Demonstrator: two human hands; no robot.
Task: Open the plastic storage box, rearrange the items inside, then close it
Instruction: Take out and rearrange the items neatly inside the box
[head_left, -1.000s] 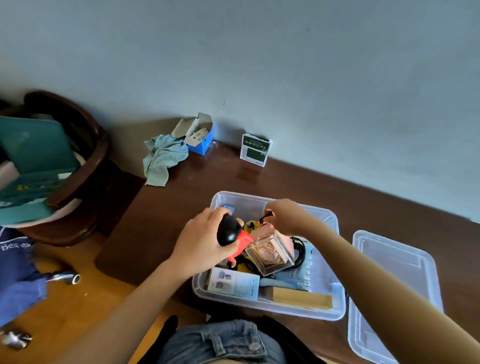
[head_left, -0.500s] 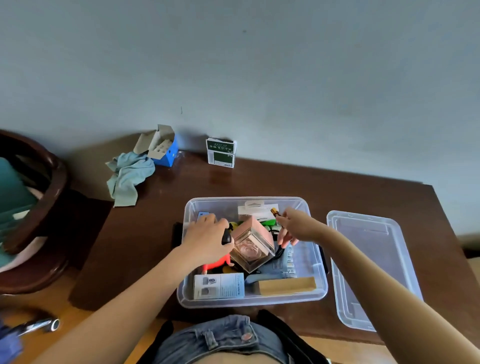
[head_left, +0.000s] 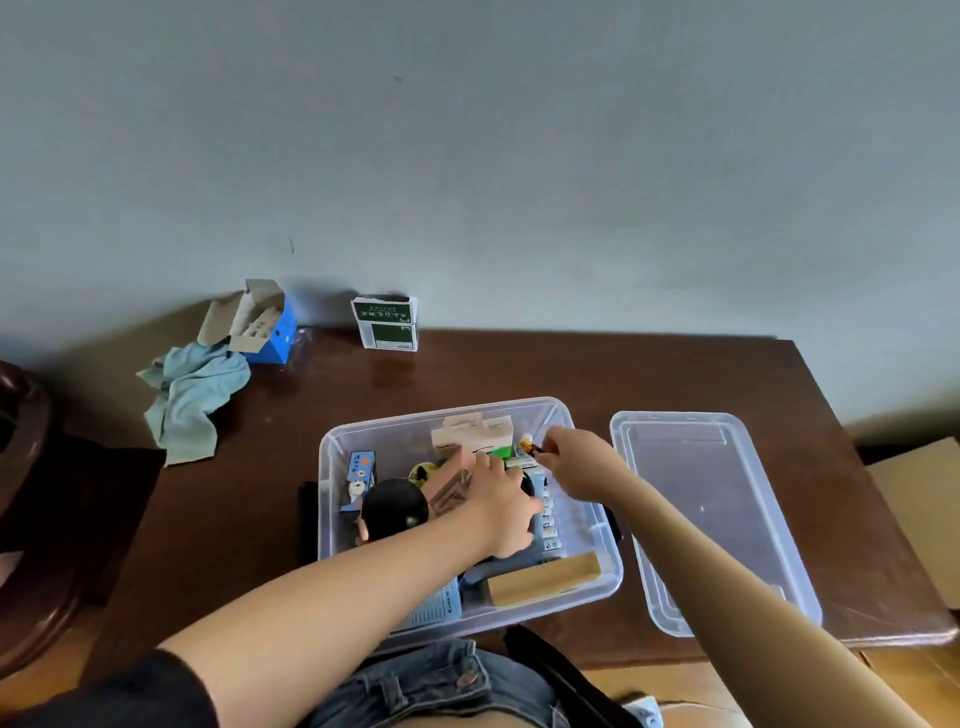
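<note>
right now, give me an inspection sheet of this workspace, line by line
surface: dark wooden table, glossy, set against the wall.
job's things: clear storage box open and full of small items; its lid lies on the table to the right of it.
clutter: blue-green cloth, open blue carton and green-and-white packet along the back edge.
hands: left hand reaches into the box onto a clear case; right hand pinches a small dark item over the far right corner.
cables: nothing seen.
surroundings: grey wall; dark round wooden furniture on the left.
</note>
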